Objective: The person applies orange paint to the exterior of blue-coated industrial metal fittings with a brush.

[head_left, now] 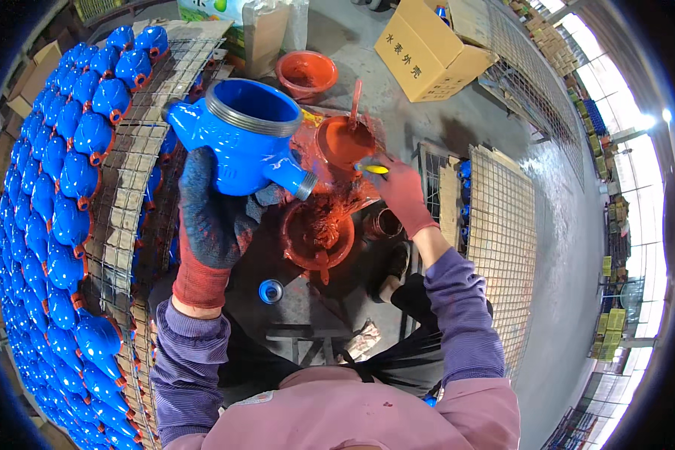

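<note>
From the head view I see my left hand, gloved, clenched around a blue water-meter body held up over the paint-smeared worktop. My right hand grips a yellow-handled brush at the orange paint bowl; finished blue bodies fill the wire rack on the left.

Rows of valve bodies lie on a wire rack at the left. A paint bowl sits ahead, a cardboard box behind it, mesh panels to the right.
</note>
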`<state>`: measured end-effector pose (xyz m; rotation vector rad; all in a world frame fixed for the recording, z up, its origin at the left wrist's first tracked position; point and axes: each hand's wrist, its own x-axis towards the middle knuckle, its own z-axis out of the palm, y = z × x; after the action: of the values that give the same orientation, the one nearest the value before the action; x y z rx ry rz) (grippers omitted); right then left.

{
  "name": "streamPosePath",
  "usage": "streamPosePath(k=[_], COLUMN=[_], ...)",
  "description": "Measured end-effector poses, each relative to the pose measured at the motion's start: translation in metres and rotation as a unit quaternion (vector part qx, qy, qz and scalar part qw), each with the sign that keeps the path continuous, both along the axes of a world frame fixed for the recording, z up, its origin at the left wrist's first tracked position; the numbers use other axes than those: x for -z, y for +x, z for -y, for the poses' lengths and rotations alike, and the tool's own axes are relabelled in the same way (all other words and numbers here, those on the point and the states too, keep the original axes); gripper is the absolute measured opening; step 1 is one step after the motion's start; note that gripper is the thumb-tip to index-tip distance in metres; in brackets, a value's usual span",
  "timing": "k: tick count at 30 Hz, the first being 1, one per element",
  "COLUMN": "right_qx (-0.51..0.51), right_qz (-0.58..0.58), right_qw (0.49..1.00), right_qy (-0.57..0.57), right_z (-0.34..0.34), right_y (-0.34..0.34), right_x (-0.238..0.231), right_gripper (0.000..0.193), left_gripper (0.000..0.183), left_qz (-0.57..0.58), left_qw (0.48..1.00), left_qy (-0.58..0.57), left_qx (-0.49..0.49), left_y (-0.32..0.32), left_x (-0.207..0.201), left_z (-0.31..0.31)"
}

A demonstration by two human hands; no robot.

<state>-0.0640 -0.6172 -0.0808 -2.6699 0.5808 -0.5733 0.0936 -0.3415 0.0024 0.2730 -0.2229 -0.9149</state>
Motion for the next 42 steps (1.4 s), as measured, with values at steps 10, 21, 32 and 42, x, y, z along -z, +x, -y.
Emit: streamPosePath(k=[10, 21, 32, 42], right_qx=[0.046, 0.074, 0.110, 0.035], right_qz=[0.214, 0.337, 0.146, 0.518], right_qw=[0.857, 0.775, 0.923, 0.723], right_qy=[0.465, 0.529, 0.340, 0.456], right_z=[0.003, -0.022, -0.024, -0.079], right_y=[-0.059, -0.089, -0.093, -0.085], right_x=[-0.060, -0.101, -0.120, -0.130], right_gripper=[0.035, 0.033, 0.029, 0.019], left_gripper=[0.066, 0.105, 0.067, 0.093], left_qz=[0.191, 0.668, 0.729, 0.785], left_qw=[0.966, 0.672, 0.664, 0.587], left_qy=[0.172, 0.251, 0.065, 0.120], left_qx=[0.021, -0.198, -0.149, -0.155], left_y=[-0.041, -0.088, -0.109, -0.106], left_x=[-0.025, 0.010, 0.028, 0.025], left_z=[0.014, 0.041, 0.066, 0.065])
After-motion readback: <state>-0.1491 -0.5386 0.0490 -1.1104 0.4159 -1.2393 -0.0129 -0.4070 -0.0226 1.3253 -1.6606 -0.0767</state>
